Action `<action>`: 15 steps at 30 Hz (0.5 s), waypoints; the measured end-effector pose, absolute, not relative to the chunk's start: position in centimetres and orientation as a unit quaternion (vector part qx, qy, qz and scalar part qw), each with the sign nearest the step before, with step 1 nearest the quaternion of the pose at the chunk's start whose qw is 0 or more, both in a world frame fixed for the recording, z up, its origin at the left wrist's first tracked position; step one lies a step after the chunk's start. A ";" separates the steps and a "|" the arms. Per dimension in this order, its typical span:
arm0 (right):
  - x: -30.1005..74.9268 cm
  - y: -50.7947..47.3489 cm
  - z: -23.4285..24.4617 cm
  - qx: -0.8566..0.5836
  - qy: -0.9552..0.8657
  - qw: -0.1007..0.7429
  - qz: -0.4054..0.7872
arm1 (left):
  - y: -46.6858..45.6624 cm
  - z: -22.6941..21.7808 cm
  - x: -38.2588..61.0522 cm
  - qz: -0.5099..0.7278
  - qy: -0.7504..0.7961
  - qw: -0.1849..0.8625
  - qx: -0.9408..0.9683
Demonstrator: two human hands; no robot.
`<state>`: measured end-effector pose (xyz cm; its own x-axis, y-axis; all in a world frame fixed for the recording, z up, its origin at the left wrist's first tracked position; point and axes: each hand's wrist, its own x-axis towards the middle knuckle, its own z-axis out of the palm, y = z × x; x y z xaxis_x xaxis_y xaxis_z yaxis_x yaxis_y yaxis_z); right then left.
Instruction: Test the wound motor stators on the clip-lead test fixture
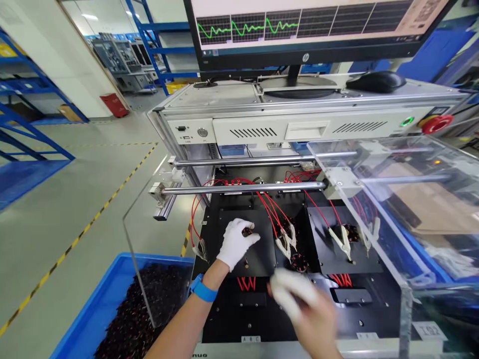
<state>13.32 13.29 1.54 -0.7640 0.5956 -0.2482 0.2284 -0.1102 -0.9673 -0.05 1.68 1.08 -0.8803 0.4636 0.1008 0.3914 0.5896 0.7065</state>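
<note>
My left hand (pixel 235 243), in a white glove with a blue wristband, reaches onto the left black plate (pixel 258 259) of the test fixture; its fingers curl round a small dark round part (pixel 247 232). My right hand (pixel 299 299), also gloved, is smeared by motion over the fixture's front, just below another small dark wound part (pixel 299 261) and white clips (pixel 286 243) on red wires. Its fingers cannot be made out.
A blue bin (pixel 101 309) of several dark small parts stands at the lower left. A clear acrylic cover (pixel 392 209) is slid to the right over more clips (pixel 342 240). Two steel rails (pixel 243 188) cross above the fixture. Monitor (pixel 307 30), mouse (pixel 376 81) and red stop button (pixel 437 123) sit up top.
</note>
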 end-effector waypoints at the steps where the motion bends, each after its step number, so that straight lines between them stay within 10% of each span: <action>1: 11.8 12.8 1.3 -0.309 -0.646 0.167 0.678 | 1.5 1.0 0.2 0.375 0.892 0.038 0.250; 5: 4.7 12.6 -0.2 -0.291 -0.563 0.295 0.715 | 0.9 0.5 0.7 0.350 0.892 0.039 0.283; 15: 2.2 12.3 -1.8 -0.308 -0.500 0.282 0.759 | 0.8 -0.3 0.5 0.362 0.886 0.026 0.289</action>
<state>2.20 12.29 -1.80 -0.6514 0.7357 -0.1855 -0.1205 -0.3417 -0.9321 0.49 0.82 -0.25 -0.8315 0.5308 0.1638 0.4936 0.5709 0.6561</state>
